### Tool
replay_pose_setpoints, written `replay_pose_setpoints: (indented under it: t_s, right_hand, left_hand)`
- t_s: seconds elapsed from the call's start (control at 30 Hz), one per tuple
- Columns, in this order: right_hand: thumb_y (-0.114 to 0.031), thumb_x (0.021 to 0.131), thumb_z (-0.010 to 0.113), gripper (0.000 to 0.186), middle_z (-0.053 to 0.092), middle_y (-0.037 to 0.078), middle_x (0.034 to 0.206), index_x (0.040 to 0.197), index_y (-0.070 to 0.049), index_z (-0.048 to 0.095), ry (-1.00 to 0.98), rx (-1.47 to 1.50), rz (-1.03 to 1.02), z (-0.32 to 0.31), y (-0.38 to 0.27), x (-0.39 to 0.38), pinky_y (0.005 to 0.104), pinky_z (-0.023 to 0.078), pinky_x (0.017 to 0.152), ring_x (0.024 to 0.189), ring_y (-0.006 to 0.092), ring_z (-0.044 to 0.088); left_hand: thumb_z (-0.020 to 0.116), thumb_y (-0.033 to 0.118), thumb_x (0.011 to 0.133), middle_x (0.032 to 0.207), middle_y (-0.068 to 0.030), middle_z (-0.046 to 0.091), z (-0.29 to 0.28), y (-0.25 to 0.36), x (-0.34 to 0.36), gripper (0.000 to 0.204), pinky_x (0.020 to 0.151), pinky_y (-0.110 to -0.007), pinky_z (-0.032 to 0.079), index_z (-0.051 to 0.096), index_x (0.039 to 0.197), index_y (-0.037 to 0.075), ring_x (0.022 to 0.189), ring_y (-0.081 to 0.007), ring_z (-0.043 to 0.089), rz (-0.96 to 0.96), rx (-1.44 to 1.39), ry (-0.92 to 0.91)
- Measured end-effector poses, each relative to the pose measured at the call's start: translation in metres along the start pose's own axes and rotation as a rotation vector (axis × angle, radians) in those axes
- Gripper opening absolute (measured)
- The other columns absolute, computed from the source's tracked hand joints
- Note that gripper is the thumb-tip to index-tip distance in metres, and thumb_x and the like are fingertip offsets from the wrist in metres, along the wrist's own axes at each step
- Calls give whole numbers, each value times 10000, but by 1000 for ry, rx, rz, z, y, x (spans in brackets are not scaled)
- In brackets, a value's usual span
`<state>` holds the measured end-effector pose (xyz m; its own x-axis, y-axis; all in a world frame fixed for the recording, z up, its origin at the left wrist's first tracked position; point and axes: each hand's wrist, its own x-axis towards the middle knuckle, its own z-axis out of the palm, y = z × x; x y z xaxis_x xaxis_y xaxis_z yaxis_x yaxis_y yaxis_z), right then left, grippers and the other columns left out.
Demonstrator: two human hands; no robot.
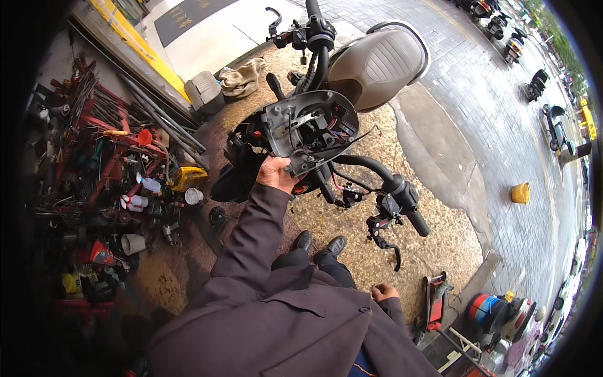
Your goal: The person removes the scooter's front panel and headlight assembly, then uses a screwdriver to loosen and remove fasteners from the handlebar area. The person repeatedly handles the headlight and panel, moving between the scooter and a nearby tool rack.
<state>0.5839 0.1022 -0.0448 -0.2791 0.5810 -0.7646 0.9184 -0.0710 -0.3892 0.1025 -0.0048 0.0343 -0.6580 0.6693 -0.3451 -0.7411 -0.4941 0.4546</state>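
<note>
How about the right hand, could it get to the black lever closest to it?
Probably yes: the right hand is low and close to the black lever, whose end points its way, and nothing seems to block the space between.

Nothing is legible: the yellowish characters (186,15) on the dark mat (171,32) are too blurred

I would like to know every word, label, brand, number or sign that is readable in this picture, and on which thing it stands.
No text can be read with certainty.
Dark mat, upper left: yellowish marks, too blurred to read.
Yellow sign, far right: dark marks, too small to read.
White tub, among the tools: marks too small to read.
Grey housing in the left hand: no readable text.
</note>
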Motion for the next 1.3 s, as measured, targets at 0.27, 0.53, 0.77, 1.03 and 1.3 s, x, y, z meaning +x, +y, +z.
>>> replay_pose_setpoints:
  t_s: [0.27, 0.53, 0.77, 1.03, 1.3]
  right_hand:
    - [-210, 859, 700, 276, 713, 136, 762, 982, 37, 692, -22, 179, -32, -31, 5, 52, 333, 570, 605, 630, 195, 707]
    - [-220, 854, 712, 285, 711, 132, 748, 971, 39, 696, -24, 65, 6, -36, 17, 60, 332, 571, 600, 621, 194, 705]
    - [-217, 851, 712, 291, 711, 115, 739, 1004, 30, 706, -53, 87, 19, -30, -11, 48, 320, 566, 598, 615, 184, 703]
    - [-244, 845, 701, 298, 728, 147, 772, 981, 21, 723, 18, -131, -116, -15, 7, 34, 334, 582, 634, 650, 202, 721]
    - [-230, 851, 704, 283, 729, 142, 765, 977, 23, 717, 60, -69, -119, -1, 0, 15, 328, 577, 614, 634, 207, 719]
  left_hand:
    - [629, 40, 780, 1221, -120, 580, 22, 4, 26, 640, 934, -345, 478, 441, 1391, 7, 1072, -212, 583, 663, 476, 305]
    - [710, 59, 723, 1243, -177, 534, 92, 18, 1, 506, 978, -398, 457, 627, 1222, 62, 1111, -294, 548, 1081, 1648, 227]
    - [653, 87, 778, 1174, -152, 628, 133, -24, -33, 367, 1017, -429, 444, 673, 1142, 42, 1138, -324, 581, 771, 1989, -376]
    - [680, 28, 830, 1039, -109, 639, 1, 43, 41, 345, 772, -346, 531, 586, 1155, -39, 901, -205, 611, 496, 767, 606]
    - [716, 15, 767, 839, -35, 689, -46, 34, 90, 187, 709, -287, 491, 679, 945, -28, 722, -135, 609, 546, 920, 252]
